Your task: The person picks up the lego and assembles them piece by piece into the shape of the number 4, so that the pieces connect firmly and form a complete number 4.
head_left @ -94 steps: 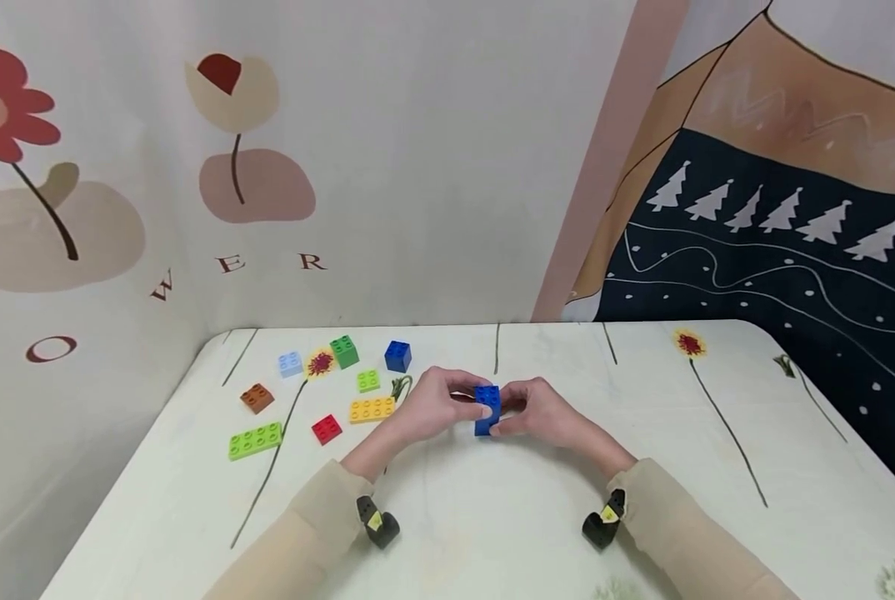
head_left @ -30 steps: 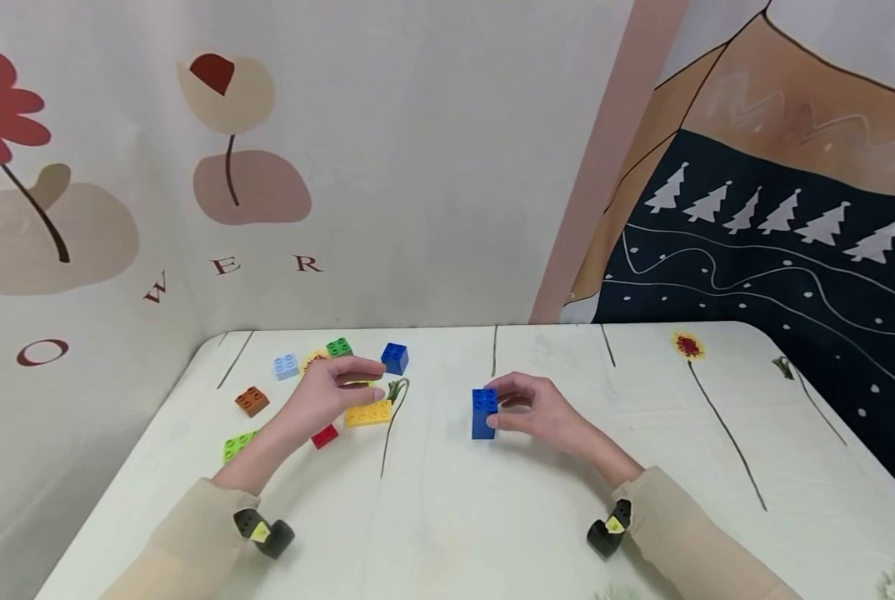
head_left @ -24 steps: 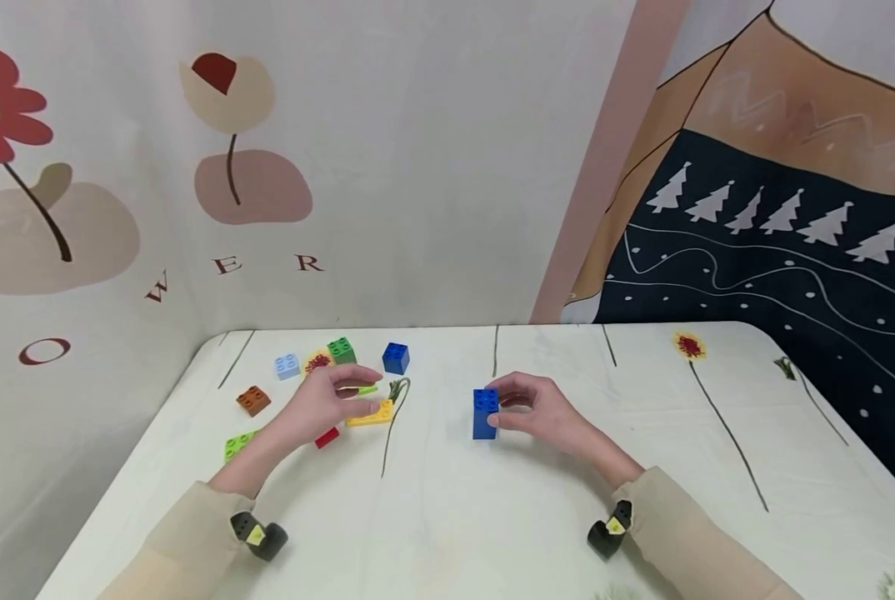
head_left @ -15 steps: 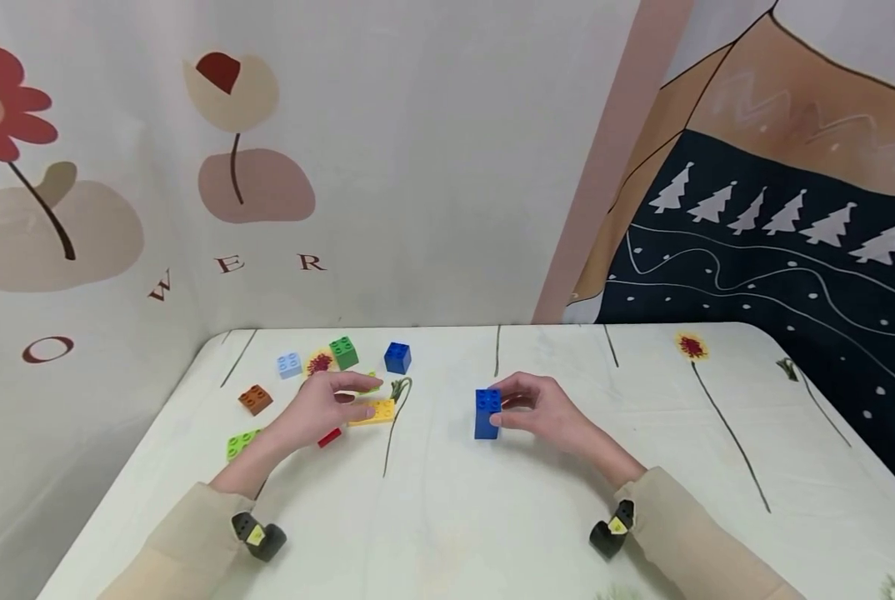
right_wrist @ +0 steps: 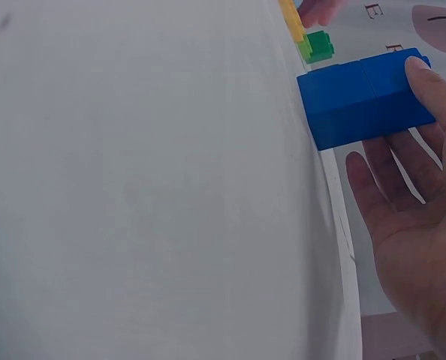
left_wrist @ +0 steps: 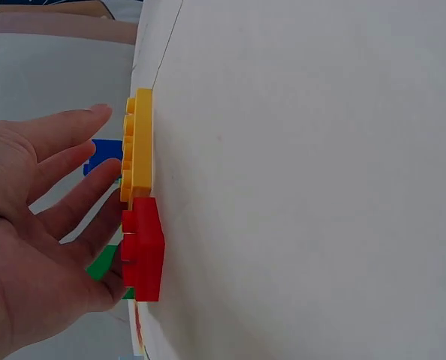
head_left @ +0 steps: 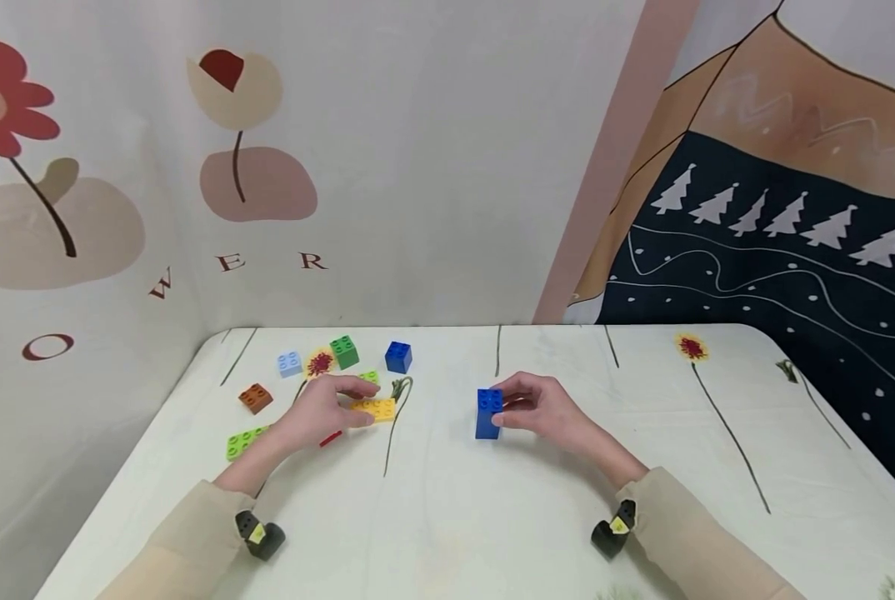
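Note:
My right hand [head_left: 541, 406] holds a stack of two blue toy bricks [head_left: 487, 423] upright on the table, thumb on its near side. In the right wrist view, the thumb lies on the upper brick of the blue stack [right_wrist: 366, 97], with fingers behind it. My left hand [head_left: 318, 417] hovers at the yellow eight-stud brick [head_left: 378, 410], thumb and fingers spread apart. The left wrist view has the fingertips right by the studs of the yellow brick [left_wrist: 142, 142] and the red brick [left_wrist: 148, 255]. The hand partly covers the red brick in the head view.
Behind the left hand lie a small lime brick [head_left: 371, 377], a green brick [head_left: 345, 352], a single blue brick [head_left: 398, 357] and a light blue brick [head_left: 290, 364]. Farther left are a brown brick [head_left: 256, 398] and a long lime brick [head_left: 243, 443], partly under the forearm.
My left hand has left the blue stack and gone left to the yellow brick, then sunk slightly lower over it. The right hand keeps its hold on the stack, almost unmoved.

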`<state>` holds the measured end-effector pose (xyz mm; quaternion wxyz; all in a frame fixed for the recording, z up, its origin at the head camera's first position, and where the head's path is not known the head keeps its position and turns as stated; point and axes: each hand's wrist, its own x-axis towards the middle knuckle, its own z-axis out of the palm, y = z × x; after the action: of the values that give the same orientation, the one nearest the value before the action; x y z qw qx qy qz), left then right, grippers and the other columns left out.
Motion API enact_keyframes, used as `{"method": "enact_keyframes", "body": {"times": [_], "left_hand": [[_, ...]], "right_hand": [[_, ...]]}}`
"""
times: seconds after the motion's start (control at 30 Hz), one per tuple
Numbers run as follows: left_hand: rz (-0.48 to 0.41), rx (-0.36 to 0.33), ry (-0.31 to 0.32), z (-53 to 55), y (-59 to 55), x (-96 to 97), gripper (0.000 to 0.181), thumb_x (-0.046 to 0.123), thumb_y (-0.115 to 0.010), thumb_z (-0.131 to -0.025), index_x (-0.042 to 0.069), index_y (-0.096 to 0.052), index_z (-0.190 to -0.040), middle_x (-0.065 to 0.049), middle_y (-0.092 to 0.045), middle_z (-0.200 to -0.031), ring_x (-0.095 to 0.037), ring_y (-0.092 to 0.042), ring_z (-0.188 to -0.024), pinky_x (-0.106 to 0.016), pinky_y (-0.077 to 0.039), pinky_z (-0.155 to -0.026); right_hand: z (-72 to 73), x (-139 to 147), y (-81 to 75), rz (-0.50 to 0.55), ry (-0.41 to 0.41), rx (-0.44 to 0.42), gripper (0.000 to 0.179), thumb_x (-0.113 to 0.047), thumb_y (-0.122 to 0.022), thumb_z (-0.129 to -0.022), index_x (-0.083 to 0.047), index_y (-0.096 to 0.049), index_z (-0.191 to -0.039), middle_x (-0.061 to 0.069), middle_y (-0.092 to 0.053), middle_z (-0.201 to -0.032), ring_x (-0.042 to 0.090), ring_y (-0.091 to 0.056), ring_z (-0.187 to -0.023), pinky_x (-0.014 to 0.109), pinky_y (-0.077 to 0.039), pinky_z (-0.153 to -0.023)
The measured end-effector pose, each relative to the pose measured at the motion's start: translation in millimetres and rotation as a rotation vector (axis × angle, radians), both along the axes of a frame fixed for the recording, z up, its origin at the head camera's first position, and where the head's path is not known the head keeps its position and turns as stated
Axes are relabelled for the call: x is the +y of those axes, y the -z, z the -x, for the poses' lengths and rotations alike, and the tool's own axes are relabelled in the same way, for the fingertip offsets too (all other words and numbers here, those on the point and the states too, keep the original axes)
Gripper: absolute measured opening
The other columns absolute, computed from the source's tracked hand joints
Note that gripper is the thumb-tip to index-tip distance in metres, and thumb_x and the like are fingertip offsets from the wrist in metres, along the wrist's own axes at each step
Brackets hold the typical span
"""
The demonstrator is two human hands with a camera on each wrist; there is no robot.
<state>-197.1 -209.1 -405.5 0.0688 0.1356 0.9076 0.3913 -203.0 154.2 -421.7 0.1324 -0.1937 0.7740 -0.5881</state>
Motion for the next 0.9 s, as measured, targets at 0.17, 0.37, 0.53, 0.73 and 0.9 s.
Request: {"method": "enact_keyframes", "body": {"times": [0.17, 0.37, 0.53, 0.73, 0.9], "left_hand": [[0.024, -0.018, 0.000, 2.4, 3.5, 0.5, 0.037, 0.005, -0.082, -0.085, 0.003, -0.074, -0.121, -0.008, -0.072, -0.114, -0.026, -0.064, -0.104, -0.043, -0.055, -0.092], [0.069, -0.035, 0.007, 5.1, 7.1, 0.0, 0.040, 0.005, -0.083, -0.084, 0.005, -0.073, -0.122, -0.008, -0.072, -0.117, -0.026, -0.063, -0.108, -0.048, -0.052, -0.097], [0.097, -0.024, 0.030, 5.5, 7.2, 0.6, 0.043, 0.003, -0.083, -0.083, 0.003, -0.072, -0.125, -0.008, -0.071, -0.118, -0.028, -0.062, -0.110, -0.049, -0.051, -0.098], [0.125, 0.010, 0.043, 5.0, 8.8, 1.6, 0.041, -0.001, -0.080, -0.084, 0.003, -0.073, -0.123, -0.008, -0.070, -0.117, -0.031, -0.062, -0.114, -0.050, -0.051, -0.099], [0.121, 0.004, 0.040, 2.9, 7.4, 2.5, 0.039, 0.000, -0.079, -0.086, 0.004, -0.073, -0.125, -0.010, -0.069, -0.120, -0.033, -0.061, -0.116, -0.051, -0.050, -0.100]], "right_hand": [[0.9, 0.8, 1.2, 0.002, -0.005, 0.000, 0.034, -0.007, -0.078, -0.091, 0.004, -0.066, -0.121, 0.014, -0.070, -0.115, 0.029, -0.067, -0.106, 0.030, -0.058, -0.087], [0.7, 1.6, 1.3, 0.001, -0.013, 0.012, 0.033, -0.007, -0.078, -0.092, 0.004, -0.066, -0.120, 0.014, -0.070, -0.115, 0.029, -0.067, -0.107, 0.030, -0.058, -0.088], [1.6, 1.7, 2.0, 0.007, -0.014, 0.009, 0.033, -0.008, -0.078, -0.092, 0.003, -0.066, -0.120, 0.014, -0.070, -0.116, 0.029, -0.067, -0.108, 0.030, -0.058, -0.087], [2.1, 1.8, 2.5, 0.000, -0.006, 0.002, 0.033, -0.008, -0.078, -0.091, 0.002, -0.066, -0.121, 0.014, -0.070, -0.116, 0.029, -0.067, -0.109, 0.030, -0.058, -0.088], [1.5, 2.2, 2.3, -0.010, -0.005, 0.007, 0.033, -0.008, -0.078, -0.091, 0.002, -0.066, -0.120, 0.014, -0.070, -0.116, 0.030, -0.067, -0.109, 0.031, -0.058, -0.088]]}}
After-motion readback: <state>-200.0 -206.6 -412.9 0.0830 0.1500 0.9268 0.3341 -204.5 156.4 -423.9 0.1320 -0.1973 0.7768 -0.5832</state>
